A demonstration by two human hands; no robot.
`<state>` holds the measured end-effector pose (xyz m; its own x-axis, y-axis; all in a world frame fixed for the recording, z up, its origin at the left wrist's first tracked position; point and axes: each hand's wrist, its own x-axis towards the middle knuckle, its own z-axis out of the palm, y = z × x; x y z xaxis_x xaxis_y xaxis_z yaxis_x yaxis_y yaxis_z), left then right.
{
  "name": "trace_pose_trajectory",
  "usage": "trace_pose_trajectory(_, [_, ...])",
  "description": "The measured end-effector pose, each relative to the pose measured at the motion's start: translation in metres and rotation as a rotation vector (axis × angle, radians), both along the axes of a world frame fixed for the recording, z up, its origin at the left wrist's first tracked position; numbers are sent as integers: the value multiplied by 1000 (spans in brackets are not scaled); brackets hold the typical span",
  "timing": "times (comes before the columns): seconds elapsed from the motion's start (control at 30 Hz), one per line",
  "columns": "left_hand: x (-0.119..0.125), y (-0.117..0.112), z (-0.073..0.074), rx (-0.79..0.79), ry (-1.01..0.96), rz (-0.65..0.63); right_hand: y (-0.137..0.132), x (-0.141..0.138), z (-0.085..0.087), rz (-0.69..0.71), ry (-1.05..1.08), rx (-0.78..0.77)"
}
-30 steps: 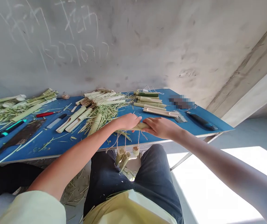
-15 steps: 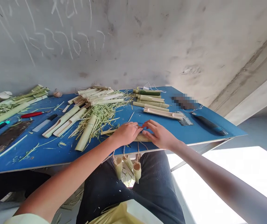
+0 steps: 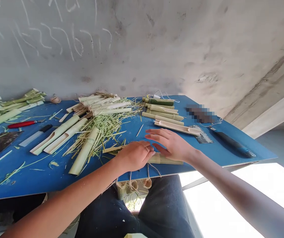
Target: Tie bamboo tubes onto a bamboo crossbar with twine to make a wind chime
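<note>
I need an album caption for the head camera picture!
Left hand and right hand by a bamboo tube on a blue table, bamboo cups hanging below.

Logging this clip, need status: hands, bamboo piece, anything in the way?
Left hand curled at bamboo piece, grip unclear. Right hand open. Piece near table edge, bamboo cups hanging below. Shavings beyond left hand.

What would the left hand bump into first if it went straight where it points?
Probably the right hand, near its thumb, though depth is unclear and it might slip past.
</note>
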<state>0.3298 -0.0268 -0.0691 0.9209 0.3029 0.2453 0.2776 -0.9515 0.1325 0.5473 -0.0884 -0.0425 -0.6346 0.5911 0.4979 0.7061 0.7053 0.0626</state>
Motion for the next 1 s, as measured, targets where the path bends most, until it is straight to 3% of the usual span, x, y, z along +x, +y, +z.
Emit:
trace_pose_trajectory(0.13, [0, 1, 1, -12, 46, 12, -2, -3, 12, 100, -207, 97])
trace_pose_trajectory(0.23, [1, 0, 5, -48, 43, 8, -3, -1, 22, 138, -232, 187])
trace_pose_trajectory(0.37, [-1, 1, 8, -103, 36, 4, -8, 0, 30, 72, -130, 95])
trace_pose_trajectory(0.53, [-3, 3, 7, -113, 28, 16, -9, -5, 32, 116, -361, 166])
trace_pose_trajectory(0.6, [-3, 4, 6, -108, 15, -9, -8, -7, 34, 134, -346, 182])
trace_pose_trajectory(0.73, [-2, 4, 6, -88, -10, -93, -10, -15, 43, 40, -152, -104])
trace_pose_trajectory(0.83, [-1, 2, 5, -63, -21, -130, -9, -25, 53, 3, -180, -292])
trace_pose_trajectory(0.9, [-1, 0, 4, -53, -33, -125, -4, -30, 61, -50, -267, -271])
trace_pose_trajectory(1.0, [0, -3, 3, -52, -51, -93, 6, -34, 69, -90, -445, -104])
